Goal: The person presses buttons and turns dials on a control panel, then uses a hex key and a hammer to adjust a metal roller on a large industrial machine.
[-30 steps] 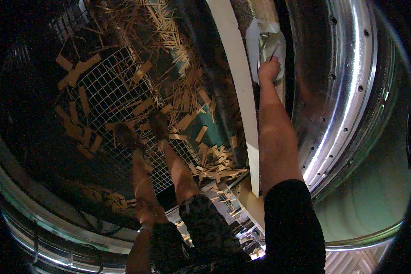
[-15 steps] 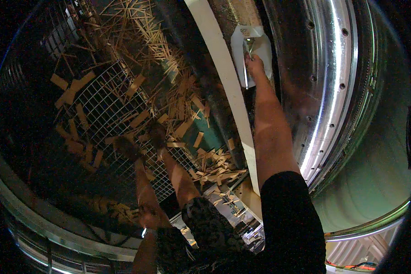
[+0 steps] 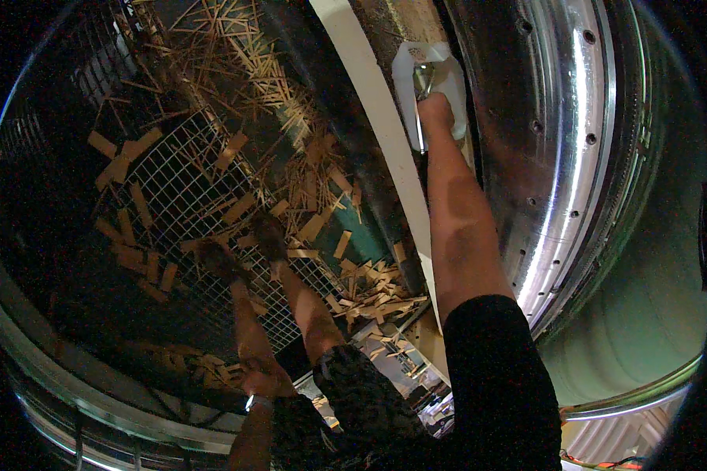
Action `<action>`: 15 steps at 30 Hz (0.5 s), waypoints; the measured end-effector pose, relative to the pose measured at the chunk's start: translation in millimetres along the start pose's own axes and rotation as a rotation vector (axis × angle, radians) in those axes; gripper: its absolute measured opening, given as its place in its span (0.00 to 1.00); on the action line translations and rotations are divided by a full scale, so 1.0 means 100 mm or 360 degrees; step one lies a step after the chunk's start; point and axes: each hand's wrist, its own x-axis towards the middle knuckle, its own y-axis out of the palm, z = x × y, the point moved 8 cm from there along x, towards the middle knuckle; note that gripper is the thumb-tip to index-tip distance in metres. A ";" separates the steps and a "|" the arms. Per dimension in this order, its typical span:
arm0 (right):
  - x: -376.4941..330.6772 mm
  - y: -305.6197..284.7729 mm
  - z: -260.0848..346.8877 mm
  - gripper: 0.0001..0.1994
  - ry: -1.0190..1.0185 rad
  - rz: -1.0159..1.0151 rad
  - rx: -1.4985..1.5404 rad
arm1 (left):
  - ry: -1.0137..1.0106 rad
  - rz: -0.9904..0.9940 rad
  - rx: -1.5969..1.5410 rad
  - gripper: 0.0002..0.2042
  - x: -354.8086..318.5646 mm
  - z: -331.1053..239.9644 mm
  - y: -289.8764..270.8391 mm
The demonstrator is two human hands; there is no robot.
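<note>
My right hand (image 3: 436,112) is closed around a long, thin metal tool (image 3: 422,129) with a shiny, flared head; its exact kind does not show. The head reaches into a cut-open, whitish plastic jug (image 3: 457,118), which sits in the narrow gap between a pale curved rim and a large polished metal ring. Down at the lower left, my left hand (image 3: 261,381), with a light-coloured band at its wrist, lies at my left knee. Its fingers are too dim to make out.
The polished ring (image 3: 577,141) with bolt holes curves along the right. A pale curved rim (image 3: 393,149) runs beside my right arm. Below, my feet stand on a wire grid (image 3: 181,177) strewn with flat wood pieces (image 3: 310,228) and thin sticks (image 3: 271,74).
My right hand has shifted slightly and turned, so the tool's shiny head shows more plainly at the jug. The view has moved a little. My left hand stays at the knee.
</note>
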 end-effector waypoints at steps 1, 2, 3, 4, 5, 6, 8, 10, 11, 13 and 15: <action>0.03 0.02 -0.01 0.14 0.0025 0.0011 -0.0008 | 0.0002 -0.0001 -0.0001 0.37 0.01 0.00 0.00; 0.05 0.04 -0.02 0.15 0.0049 0.0023 -0.0014 | 0.0003 -0.0004 -0.0007 0.37 0.02 0.00 -0.01; 0.06 0.05 -0.05 0.15 0.0067 0.0022 0.0014 | 0.0007 -0.0005 -0.0009 0.37 0.03 -0.01 -0.02; 0.10 0.10 -0.07 0.15 0.0080 0.0023 0.0044 | 0.0007 -0.0001 -0.0011 0.37 0.03 -0.01 -0.01; 0.12 0.13 -0.13 0.16 0.0088 0.0011 0.0109 | 0.0013 0.0004 -0.0016 0.37 0.03 0.00 -0.01; 0.14 0.15 -0.20 0.16 0.0098 -0.0003 0.0174 | 0.0016 0.0007 -0.0019 0.37 0.03 -0.01 -0.01; 0.15 0.22 -0.32 0.17 0.0122 -0.0022 0.0300 | 0.0029 0.0031 -0.0016 0.38 0.03 0.01 -0.03; 0.03 0.21 -0.34 0.17 0.0157 -0.0149 0.0449 | 0.0038 0.0065 -0.0024 0.38 0.02 0.03 -0.02; -0.10 0.14 -0.29 0.17 0.0110 -0.0228 0.0418 | 0.0033 0.0088 -0.0032 0.38 0.05 0.03 -0.04; -0.27 -0.06 -0.21 0.17 0.0027 -0.0411 0.0351 | 0.0052 0.0146 -0.0058 0.38 0.05 0.02 -0.06; -0.28 -0.07 -0.26 0.16 0.0005 -0.0440 0.0311 | 0.0073 0.0196 -0.0080 0.38 0.08 -0.01 -0.10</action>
